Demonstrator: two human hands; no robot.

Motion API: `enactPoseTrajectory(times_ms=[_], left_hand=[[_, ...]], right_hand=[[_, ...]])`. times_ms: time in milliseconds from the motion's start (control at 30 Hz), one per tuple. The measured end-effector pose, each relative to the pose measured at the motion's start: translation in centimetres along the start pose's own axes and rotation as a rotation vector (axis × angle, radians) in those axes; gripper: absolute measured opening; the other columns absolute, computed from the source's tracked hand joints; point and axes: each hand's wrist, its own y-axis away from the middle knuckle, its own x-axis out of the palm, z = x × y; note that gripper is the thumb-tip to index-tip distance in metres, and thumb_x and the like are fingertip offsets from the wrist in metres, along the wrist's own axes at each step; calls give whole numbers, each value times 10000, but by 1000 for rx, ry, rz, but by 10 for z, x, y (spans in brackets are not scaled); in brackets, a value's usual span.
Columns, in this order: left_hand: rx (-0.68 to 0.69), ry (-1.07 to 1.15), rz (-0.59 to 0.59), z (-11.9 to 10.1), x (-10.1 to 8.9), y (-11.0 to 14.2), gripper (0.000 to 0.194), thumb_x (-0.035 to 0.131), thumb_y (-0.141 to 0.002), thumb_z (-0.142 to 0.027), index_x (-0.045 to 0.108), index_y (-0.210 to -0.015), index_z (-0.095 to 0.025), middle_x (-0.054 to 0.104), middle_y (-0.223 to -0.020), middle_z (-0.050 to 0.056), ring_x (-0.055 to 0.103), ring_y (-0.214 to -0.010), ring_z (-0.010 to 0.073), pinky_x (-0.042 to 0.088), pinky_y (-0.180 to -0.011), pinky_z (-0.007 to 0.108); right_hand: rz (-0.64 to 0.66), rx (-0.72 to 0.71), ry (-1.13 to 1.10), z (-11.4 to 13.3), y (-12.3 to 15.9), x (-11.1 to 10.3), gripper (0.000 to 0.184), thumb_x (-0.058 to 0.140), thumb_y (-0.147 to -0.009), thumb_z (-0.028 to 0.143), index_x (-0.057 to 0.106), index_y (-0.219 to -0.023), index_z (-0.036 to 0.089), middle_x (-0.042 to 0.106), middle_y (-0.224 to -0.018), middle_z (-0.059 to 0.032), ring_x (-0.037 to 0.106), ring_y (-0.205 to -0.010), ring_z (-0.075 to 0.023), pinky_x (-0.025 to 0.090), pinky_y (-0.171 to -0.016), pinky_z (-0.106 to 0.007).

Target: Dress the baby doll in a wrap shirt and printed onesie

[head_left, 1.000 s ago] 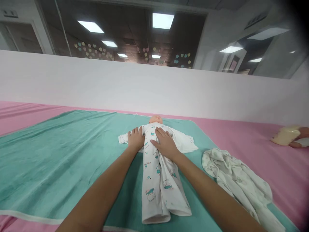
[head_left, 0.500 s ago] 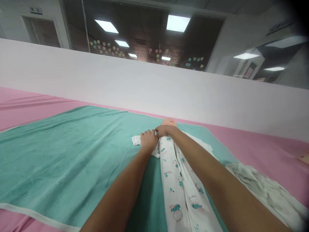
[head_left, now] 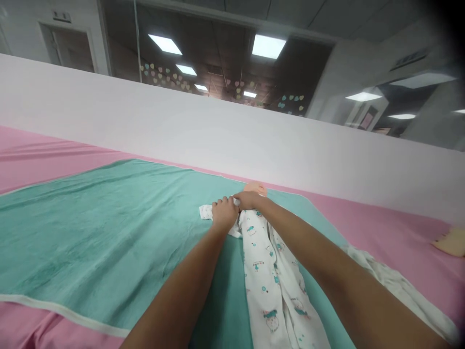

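Observation:
A baby doll (head_left: pixel 255 187) lies on its back on a teal towel (head_left: pixel 109 232), dressed in a white romper (head_left: pixel 271 276) with teal animal prints. My left hand (head_left: pixel 224 213) rests curled on the doll's left shoulder and sleeve, fingers pinching the romper's fabric. My right hand (head_left: pixel 247 200) is closed at the romper's neckline just below the doll's chin, fingertips meeting those of the left hand. Only the top of the doll's head shows past my hands.
The towel covers a pink sheet (head_left: pixel 381 232). A crumpled white cloth (head_left: pixel 399 291) lies at the right beside my right forearm. A beige object (head_left: pixel 450 241) sits at the far right edge. A white partition wall (head_left: pixel 218 131) runs behind.
Both hands went from lying flat on the doll's chest up to the neckline, where they closed on the fabric. The view shifted left and closer; over the last half second the hands barely moved.

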Motion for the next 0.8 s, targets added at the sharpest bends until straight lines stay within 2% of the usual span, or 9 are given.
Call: enactPoseTrajectory(times_ms=[100,233,333,433,600,700,800], left_hand=[[-20,13,10,1,-6,2,266,404,-841,-238,533,-1065,-176,598,-978,97,551,-925,267,355,-787,396],[-107,130,62,10,-13,4,282,390,-833,-195,515,-1085,-208,617,-982,83,577,-905,258,376,-768,379],[-221,304,112,19,-14,4,312,401,-821,-176,515,-1104,-242,635,-1009,82,592,-915,256,386,-764,367],[-318,398,132,27,-11,3,297,434,-786,-165,566,-1040,-246,661,-965,89,604,-907,274,398,-741,364],[-355,549,111,34,-5,3,350,487,-677,-92,633,-943,-265,688,-911,55,612,-911,272,408,-767,357],[-348,719,75,36,-4,1,385,498,-627,-84,647,-933,-263,693,-938,24,614,-913,247,428,-774,332],[-355,925,26,36,-5,-1,338,471,-631,-140,643,-915,-205,701,-883,34,633,-842,213,470,-722,297]], right_hand=[[-22,-2,-1,1,11,-4,618,624,-645,311,495,-1249,319,620,-1178,-31,600,-999,-262,468,-696,-309],[-47,-23,-48,-9,26,-7,496,602,-664,309,559,-1158,340,618,-1173,-4,606,-976,-245,457,-698,-300],[-73,21,-66,-26,38,-9,460,595,-673,295,580,-1132,328,636,-1124,-12,613,-935,-247,451,-708,-311],[-169,39,-63,-48,49,-10,508,611,-664,274,565,-1169,311,611,-1172,-25,586,-996,-254,437,-776,-318],[-315,38,-130,-74,62,-7,506,601,-666,262,561,-1169,291,622,-1147,-19,569,-1014,-234,422,-813,-301],[-365,3,-158,-71,64,-1,492,586,-674,240,564,-1164,277,617,-1162,-16,568,-1017,-214,422,-814,-275],[-341,5,-124,-57,59,8,500,554,-705,247,527,-1203,294,593,-1205,-10,577,-1004,-196,434,-775,-263]])
